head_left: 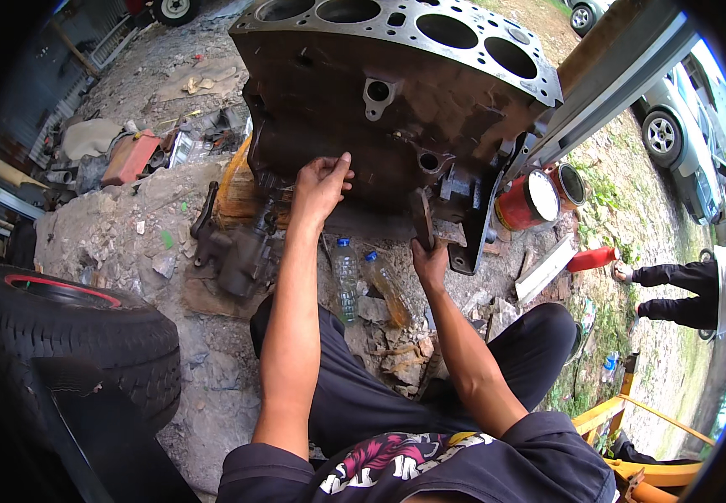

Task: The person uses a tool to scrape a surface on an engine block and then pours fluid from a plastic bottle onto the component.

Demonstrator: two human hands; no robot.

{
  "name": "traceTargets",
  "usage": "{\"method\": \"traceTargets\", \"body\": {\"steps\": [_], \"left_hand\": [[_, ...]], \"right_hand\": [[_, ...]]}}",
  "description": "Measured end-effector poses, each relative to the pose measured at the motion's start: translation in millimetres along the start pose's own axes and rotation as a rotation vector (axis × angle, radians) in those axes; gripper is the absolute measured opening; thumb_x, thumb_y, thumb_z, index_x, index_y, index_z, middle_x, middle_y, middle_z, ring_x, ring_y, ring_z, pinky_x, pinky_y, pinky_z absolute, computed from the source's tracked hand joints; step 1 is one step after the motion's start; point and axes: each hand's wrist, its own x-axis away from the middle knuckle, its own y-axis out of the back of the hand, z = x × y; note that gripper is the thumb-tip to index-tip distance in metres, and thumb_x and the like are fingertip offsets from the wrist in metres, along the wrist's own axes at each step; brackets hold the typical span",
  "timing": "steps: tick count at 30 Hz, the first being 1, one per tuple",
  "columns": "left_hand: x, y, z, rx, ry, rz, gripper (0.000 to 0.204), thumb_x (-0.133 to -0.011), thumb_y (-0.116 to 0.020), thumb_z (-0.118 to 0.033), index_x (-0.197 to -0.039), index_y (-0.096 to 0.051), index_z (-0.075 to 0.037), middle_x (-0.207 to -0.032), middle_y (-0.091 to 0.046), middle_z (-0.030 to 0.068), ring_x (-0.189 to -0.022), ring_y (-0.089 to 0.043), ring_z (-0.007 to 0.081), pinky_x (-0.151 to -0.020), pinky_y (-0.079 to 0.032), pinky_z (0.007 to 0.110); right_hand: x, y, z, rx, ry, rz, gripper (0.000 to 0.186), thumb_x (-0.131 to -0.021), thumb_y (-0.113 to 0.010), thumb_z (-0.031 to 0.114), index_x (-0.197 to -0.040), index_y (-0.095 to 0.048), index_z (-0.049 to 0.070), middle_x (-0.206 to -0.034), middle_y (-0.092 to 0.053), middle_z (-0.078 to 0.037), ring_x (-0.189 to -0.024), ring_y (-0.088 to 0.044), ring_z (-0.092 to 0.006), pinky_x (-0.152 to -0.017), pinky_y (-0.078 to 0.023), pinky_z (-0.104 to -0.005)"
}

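As both hands work at frame centre:
Left hand (pixel 322 183): fingers clenched against the engine block (pixel 396 109) side.
Right hand (pixel 430 256): nearer; grasping an upright metal tool (pixel 421 216), block directly above.

- Soft, even daylight; shadows are faint.
- Deep shade under the engine block (pixel 396 92), just beyond the left hand (pixel 321 186).
- Mild glare on the block's top deck.
- Strong fisheye bending and black vignette at the rim.
- Hands reasonably sharp.
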Motion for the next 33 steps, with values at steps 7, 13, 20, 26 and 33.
{"method": "traceTargets", "body": {"steps": [7,13,20,26,33], "left_hand": [[4,0,3,-0.031,0.008,0.010,0.043,-0.096,-0.067,-0.047,-0.108,-0.065,-0.005,-0.099,-0.074,0.0070,-0.085,-0.069,0.0131,-0.071,-0.053,0.028],[0,1,12,-0.093,0.019,0.014,0.042,-0.096,-0.067,-0.046,-0.106,-0.065,-0.005,-0.098,-0.073,0.0061,-0.084,-0.068,0.0121,-0.071,-0.052,0.027],[4,-6,8,-0.098,0.020,0.031,0.042,-0.096,-0.067,-0.046,-0.107,-0.065,-0.006,-0.098,-0.073,0.0061,-0.083,-0.069,0.0123,-0.070,-0.053,0.027],[-5,-24,1,-0.108,-0.004,0.102,0.042,-0.096,-0.066,-0.047,-0.106,-0.065,-0.006,-0.099,-0.073,0.0057,-0.084,-0.069,0.0124,-0.070,-0.053,0.027],[0,-17,7,-0.121,0.001,0.088,0.040,-0.096,-0.066,-0.046,-0.106,-0.065,-0.007,-0.099,-0.073,0.0053,-0.084,-0.068,0.0117,-0.069,-0.053,0.027]], "right_hand": [[0,9,-53,0.231,0.067,-0.075,0.034,-0.078,-0.072,0.026,-0.101,-0.065,0.001,-0.086,-0.068,-0.015,-0.079,-0.067,-0.0300,-0.074,-0.051,-0.0430],[-4,-38,-41,-0.076,-0.179,0.053,0.043,-0.080,-0.075,0.036,-0.104,-0.067,0.000,-0.089,-0.070,-0.012,-0.083,-0.066,-0.0212,-0.080,-0.050,-0.0351],[-12,-46,-8,-0.669,-0.103,-0.120,0.028,-0.089,-0.071,0.017,-0.069,-0.055,0.006,-0.064,-0.054,0.003,-0.056,-0.048,-0.0078,-0.051,-0.037,-0.0284],[-6,-55,-53,-0.555,-0.224,-0.129,0.028,-0.089,-0.070,0.010,-0.067,-0.054,0.009,-0.057,-0.051,0.003,-0.045,-0.044,-0.0080,-0.043,-0.033,-0.0283],[-2,-46,3,-0.604,-0.351,-0.042,0.037,-0.086,-0.074,0.024,-0.061,-0.061,0.000,-0.058,-0.057,-0.001,-0.052,-0.051,-0.0109,-0.049,-0.039,-0.0355]]}}
